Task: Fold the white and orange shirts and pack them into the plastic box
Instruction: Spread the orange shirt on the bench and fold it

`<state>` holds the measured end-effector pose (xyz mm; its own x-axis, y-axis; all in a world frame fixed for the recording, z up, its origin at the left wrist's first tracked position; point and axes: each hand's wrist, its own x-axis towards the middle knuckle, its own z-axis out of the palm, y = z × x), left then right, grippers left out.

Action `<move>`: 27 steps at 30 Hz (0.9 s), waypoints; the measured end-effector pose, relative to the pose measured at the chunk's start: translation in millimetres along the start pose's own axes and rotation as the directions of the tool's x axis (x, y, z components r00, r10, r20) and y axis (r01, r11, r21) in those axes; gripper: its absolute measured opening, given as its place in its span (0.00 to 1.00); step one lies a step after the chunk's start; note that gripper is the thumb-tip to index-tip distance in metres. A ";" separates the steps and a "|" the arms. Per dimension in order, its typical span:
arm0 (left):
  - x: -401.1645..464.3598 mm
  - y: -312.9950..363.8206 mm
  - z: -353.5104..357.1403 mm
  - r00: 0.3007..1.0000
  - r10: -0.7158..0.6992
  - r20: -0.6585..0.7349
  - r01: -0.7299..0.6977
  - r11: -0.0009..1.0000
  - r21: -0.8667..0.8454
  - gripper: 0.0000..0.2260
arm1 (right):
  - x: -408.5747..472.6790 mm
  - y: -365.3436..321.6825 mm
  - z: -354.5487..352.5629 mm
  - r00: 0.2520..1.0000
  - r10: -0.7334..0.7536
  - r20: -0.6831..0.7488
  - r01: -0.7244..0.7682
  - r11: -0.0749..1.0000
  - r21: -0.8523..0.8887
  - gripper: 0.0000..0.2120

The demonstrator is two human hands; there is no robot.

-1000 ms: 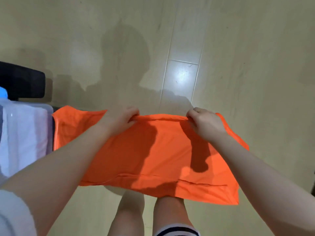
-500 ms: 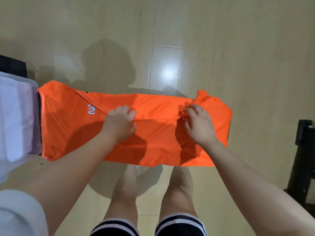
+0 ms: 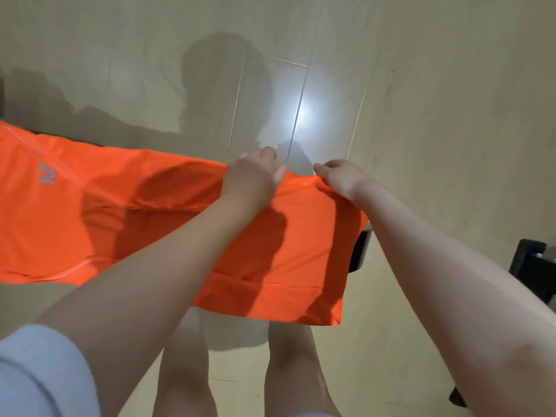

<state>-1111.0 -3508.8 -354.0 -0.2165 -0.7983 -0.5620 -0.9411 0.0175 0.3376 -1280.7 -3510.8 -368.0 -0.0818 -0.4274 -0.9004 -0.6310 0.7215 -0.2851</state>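
Head view shows us the orange shirt (image 3: 168, 224) stretched out in a long band above the pale floor (image 3: 421, 85), running from the left edge of the scene to a point right of centre, with our bare legs (image 3: 186, 365) below its near hem. We grip it along its far edge, toward its right end: our left hand (image 3: 251, 179) has the fingers curled over that edge and closed on the cloth, and our right hand (image 3: 338, 177) pinches the far right corner just beside it, the two hands close together but apart. Most of the shirt lies left of both grips, with a small pale logo (image 3: 48, 177) near the far left; a shorter part hangs near and right of the hands, ending in a doubled hem. Our forearms cross over the cloth and hide part of its middle. A grey sleeve (image 3: 39, 374) sits at the near left. Dark furniture parts (image 3: 532, 266) stand at the right edge, one piece (image 3: 359, 251) partly behind the shirt's right side
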 end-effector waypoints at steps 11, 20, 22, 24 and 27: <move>19.8 17.6 -5.9 0.965 -0.145 0.220 0.154 0.988 -0.024 0.16 | 15.7 17.2 -21.7 0.972 -0.114 0.207 -0.010 0.855 0.519 0.07; -35.5 36.3 -17.3 0.932 0.360 -0.032 -0.362 0.928 -0.092 0.11 | -64.8 56.0 -20.3 0.718 -0.633 -0.288 0.584 0.774 -0.245 0.03; -51.0 39.2 -7.7 0.910 0.415 0.015 -0.415 0.909 -0.037 0.11 | -76.7 73.3 -5.1 0.729 -0.585 -0.357 0.473 0.806 -0.355 0.09; -61.7 43.5 4.7 0.914 0.376 0.154 -0.384 0.923 0.022 0.15 | -83.4 84.2 10.0 0.830 -0.348 -0.437 0.322 0.937 -0.134 0.14; -70.5 44.6 19.6 0.892 0.246 0.380 -0.320 0.936 0.144 0.20 | -87.0 86.9 18.6 0.911 -0.037 -0.411 0.166 0.944 0.284 0.09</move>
<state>-1142.8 -3439.9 -314.1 -0.5236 -0.4786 -0.7048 -0.8493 0.3589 0.3872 -1314.0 -3400.8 -320.5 -0.3682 -0.6395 -0.6749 -0.3901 0.7652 -0.5122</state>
